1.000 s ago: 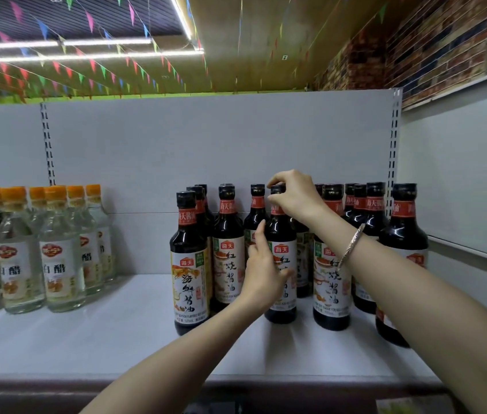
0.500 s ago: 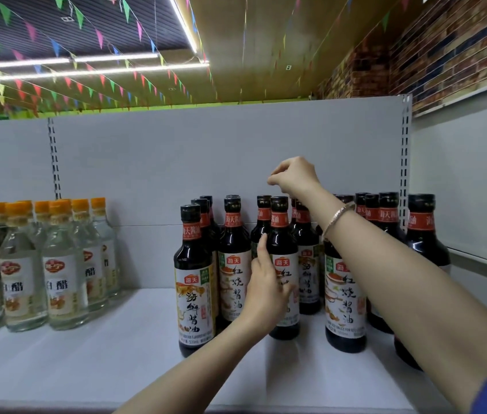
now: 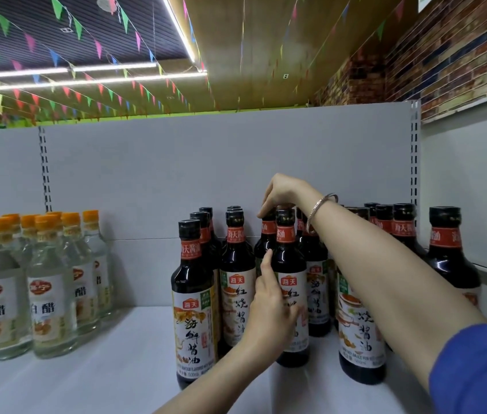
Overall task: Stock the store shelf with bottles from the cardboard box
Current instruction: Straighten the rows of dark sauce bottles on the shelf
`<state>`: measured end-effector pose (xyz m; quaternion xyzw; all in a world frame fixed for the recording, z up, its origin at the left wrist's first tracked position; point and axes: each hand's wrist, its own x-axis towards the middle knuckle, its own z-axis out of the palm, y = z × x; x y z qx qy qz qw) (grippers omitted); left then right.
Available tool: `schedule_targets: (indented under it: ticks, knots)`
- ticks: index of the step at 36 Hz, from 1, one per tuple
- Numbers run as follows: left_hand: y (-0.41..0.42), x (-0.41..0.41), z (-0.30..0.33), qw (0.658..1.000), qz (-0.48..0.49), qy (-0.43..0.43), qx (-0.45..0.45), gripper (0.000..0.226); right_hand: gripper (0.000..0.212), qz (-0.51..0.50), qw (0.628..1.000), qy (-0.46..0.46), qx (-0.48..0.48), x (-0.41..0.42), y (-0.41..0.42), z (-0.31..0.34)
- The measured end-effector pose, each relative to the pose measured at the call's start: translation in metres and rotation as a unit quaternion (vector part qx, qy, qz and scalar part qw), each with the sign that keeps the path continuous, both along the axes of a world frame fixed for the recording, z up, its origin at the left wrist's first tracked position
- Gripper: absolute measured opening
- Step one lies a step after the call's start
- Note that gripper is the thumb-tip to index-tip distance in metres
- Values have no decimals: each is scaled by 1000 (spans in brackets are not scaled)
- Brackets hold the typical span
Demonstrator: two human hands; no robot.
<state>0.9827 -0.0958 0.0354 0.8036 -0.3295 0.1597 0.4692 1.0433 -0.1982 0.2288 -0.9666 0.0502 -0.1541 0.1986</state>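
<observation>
Several dark soy sauce bottles with red neck bands stand grouped on the white shelf (image 3: 102, 377), right of centre. My left hand (image 3: 270, 309) grips the body of one front-row soy sauce bottle (image 3: 286, 234), index finger pointing up along the glass and the other fingers round its label. My right hand (image 3: 284, 191) reaches over from the right with a bracelet on the wrist. Its curled fingers sit on the cap of the bottle just behind (image 3: 267, 228). The cardboard box is out of view.
Clear vinegar bottles with orange caps (image 3: 48, 294) fill the shelf's left end. More soy sauce bottles stand at front left (image 3: 193, 294), front right (image 3: 358, 324) and far right (image 3: 445, 249). A grey back panel and a right side wall close in the shelf.
My right hand let go of the front bottle's cap, lifted, then came down onto the cap of the bottle behind. My left hand stayed on the front bottle. The camera moved closer.
</observation>
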Motion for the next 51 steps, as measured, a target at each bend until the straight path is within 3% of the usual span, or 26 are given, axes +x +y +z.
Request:
schedule_targets:
  ticks: [15, 24, 28, 33, 38, 42, 47, 51]
  knots:
    - [2, -1, -1, 1000, 4, -4, 12, 102, 28, 35, 999, -4, -36, -8, -6, 0]
    - [2, -1, 0, 1000, -6, -8, 7, 102, 30, 28, 999, -12, -28, -19, -3, -5]
    - [1, -2, 0, 1000, 3, -11, 10, 101, 40, 33, 998, -47, 12, -23, -5, -8]
    - [1, -2, -1, 1000, 0, -12, -2, 102, 47, 34, 985, -165, 43, -38, 0, -15]
    - [0, -1, -2, 1000, 4, -4, -18, 103, 56, 38, 976, -205, 60, -60, 13, -37]
    - [-1, 2, -5, 999, 12, 6, -43, 106, 73, 32, 976, -211, 48, -75, 19, -58]
    - [1, 2, -10, 997, -3, 6, -78, 108, 99, 53, 972, -194, 119, -87, 14, -88]
    - [3, -1, -23, 998, -2, 12, -56, 117, 111, 69, 970, -173, 156, -92, 8, -109]
